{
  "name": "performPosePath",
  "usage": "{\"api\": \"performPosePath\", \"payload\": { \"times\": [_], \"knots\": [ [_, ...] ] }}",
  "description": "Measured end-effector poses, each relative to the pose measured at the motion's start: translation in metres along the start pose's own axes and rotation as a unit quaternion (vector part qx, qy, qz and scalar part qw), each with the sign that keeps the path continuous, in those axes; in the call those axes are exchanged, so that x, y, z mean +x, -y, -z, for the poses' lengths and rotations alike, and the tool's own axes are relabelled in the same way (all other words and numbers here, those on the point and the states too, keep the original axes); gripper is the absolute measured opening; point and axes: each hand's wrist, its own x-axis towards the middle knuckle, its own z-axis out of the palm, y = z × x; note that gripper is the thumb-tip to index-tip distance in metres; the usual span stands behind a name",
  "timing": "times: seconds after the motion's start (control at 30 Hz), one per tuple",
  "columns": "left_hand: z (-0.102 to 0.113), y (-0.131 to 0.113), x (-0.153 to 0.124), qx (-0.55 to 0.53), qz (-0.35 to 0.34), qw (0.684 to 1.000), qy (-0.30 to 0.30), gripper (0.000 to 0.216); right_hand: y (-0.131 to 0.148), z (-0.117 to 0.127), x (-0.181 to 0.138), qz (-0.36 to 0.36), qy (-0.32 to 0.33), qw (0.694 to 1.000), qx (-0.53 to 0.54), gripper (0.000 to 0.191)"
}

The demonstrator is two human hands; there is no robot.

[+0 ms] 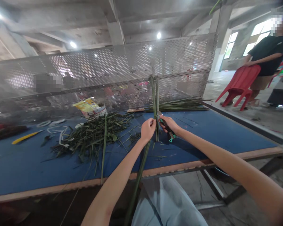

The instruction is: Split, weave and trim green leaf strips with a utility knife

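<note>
My left hand [147,129] is closed around long green leaf strips [153,94] that stand upright above the table. A long leaf [139,175] runs from below this hand past the table edge toward my lap. My right hand [169,124] grips a black-and-green-handled cutter [171,133], its metal head up against the strips. Whether it is a utility knife or shears I cannot tell. The two hands are close together, with the strips between them. Left of my hands lies a heap of cut leaf pieces [91,135] on the blue tabletop [198,147].
A perforated metal screen [132,62] stands behind the table, with a bundle of long leaves [179,106] before it. Leftward are a yellow bag [88,106], white cord [61,133] and a yellow-handled tool [27,137]. At right, a person [270,56] stands by a red chair [240,81].
</note>
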Motion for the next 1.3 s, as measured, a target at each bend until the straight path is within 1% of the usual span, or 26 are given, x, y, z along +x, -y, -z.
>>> {"api": "performPosePath", "payload": {
  "times": [0.2, 0.6, 0.83, 1.0, 1.17, 1.3],
  "knots": [
    [-0.0012, 0.0016, 0.0002, 0.003, 0.003, 1.000, 0.003, 0.032, -0.0011, -0.0011, 0.0002, -0.006, 0.019, 1.000, 0.003, 0.033],
    [0.0015, -0.0029, -0.0006, 0.012, 0.007, 1.000, 0.005, 0.031, 0.0016, -0.0017, -0.0006, -0.005, 0.019, 1.000, -0.006, 0.033],
    [0.0003, -0.0044, -0.0045, 0.094, -0.021, 0.995, -0.004, 0.030, 0.0037, -0.0027, -0.0023, -0.023, 0.016, 1.000, -0.004, 0.034],
    [-0.0003, -0.0057, -0.0061, 0.121, -0.023, 0.992, -0.004, 0.030, 0.0021, -0.0026, -0.0009, -0.018, 0.006, 1.000, 0.004, 0.034],
    [-0.0008, -0.0048, -0.0060, 0.113, -0.024, 0.993, -0.010, 0.030, -0.0007, -0.0012, 0.0004, -0.023, 0.012, 1.000, 0.002, 0.035],
    [-0.0019, -0.0033, -0.0052, 0.079, -0.024, 0.997, 0.001, 0.031, -0.0018, -0.0003, 0.0008, -0.022, 0.011, 1.000, 0.011, 0.036]
  ]
}}
